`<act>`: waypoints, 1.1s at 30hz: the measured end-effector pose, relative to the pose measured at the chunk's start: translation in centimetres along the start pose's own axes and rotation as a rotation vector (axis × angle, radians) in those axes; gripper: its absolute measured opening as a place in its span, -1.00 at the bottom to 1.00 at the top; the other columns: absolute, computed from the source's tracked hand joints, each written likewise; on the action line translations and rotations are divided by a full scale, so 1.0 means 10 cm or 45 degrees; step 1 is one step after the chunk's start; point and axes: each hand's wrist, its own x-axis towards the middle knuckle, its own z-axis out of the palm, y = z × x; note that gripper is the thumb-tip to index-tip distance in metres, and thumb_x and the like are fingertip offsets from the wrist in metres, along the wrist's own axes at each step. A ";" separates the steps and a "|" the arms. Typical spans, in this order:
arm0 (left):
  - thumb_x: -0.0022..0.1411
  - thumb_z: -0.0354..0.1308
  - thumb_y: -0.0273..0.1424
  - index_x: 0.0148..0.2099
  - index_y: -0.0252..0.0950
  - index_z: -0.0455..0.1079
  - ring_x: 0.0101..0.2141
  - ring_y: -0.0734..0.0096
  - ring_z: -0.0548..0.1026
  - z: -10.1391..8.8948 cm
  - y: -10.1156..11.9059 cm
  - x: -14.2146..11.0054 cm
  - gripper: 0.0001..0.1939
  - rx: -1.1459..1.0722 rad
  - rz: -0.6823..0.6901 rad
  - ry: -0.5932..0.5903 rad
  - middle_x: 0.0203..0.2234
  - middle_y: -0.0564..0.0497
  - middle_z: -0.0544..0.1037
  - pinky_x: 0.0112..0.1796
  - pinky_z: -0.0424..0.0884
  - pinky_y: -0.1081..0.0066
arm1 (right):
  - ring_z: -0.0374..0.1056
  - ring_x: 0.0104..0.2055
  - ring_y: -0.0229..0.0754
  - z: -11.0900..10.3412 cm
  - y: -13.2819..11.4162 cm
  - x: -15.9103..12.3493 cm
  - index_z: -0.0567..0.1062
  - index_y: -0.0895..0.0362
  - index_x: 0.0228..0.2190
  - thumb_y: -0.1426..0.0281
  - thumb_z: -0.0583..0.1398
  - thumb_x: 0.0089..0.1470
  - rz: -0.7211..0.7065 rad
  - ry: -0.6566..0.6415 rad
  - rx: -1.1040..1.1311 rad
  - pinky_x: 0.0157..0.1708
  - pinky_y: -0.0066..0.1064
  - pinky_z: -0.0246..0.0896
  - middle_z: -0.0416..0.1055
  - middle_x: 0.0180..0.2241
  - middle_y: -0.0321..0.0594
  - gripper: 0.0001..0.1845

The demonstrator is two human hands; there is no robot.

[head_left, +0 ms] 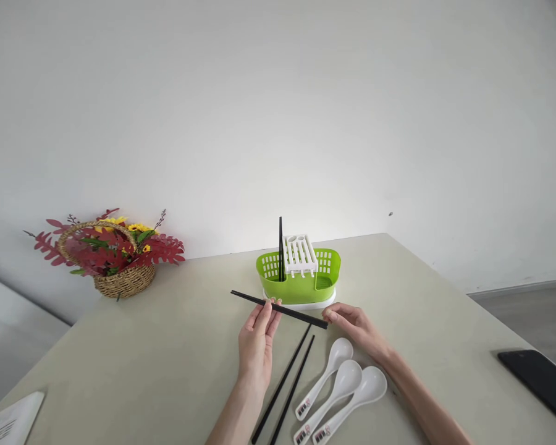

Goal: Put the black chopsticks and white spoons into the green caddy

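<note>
Black chopsticks (301, 316) in the left hand (257, 334), in front of a green caddy (296, 289).
Left to right: one white flat item (16, 417) with dark print, at the table's (167, 358) near corner; one wicker basket (127, 281) of red leaves and yellow flowers; left hand, thumb and fingers closed on the chopsticks—held aslant, thick ends toward the right hand (354, 321); green caddy with standing chopsticks (280, 247) in its left section and a white slotted rack (301, 268) at centre; two loose chopsticks (282, 383), lying side by side; three white spoons (347, 377), bunched; right hand, fingers loosely curled beside the thick ends—contact cannot be told; one black phone (537, 383), right edge.
</note>
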 end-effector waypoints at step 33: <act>0.14 0.46 -0.27 -0.16 -0.39 0.58 -0.04 0.25 0.62 -0.06 0.02 -0.02 -0.68 0.104 0.166 0.027 -0.15 -0.13 0.67 0.19 0.48 0.20 | 0.28 -0.34 -0.19 0.00 0.16 0.04 0.55 0.11 -0.47 0.05 0.36 0.10 -0.026 -0.021 0.041 -0.30 -0.37 0.17 0.43 -0.43 -0.27 -0.62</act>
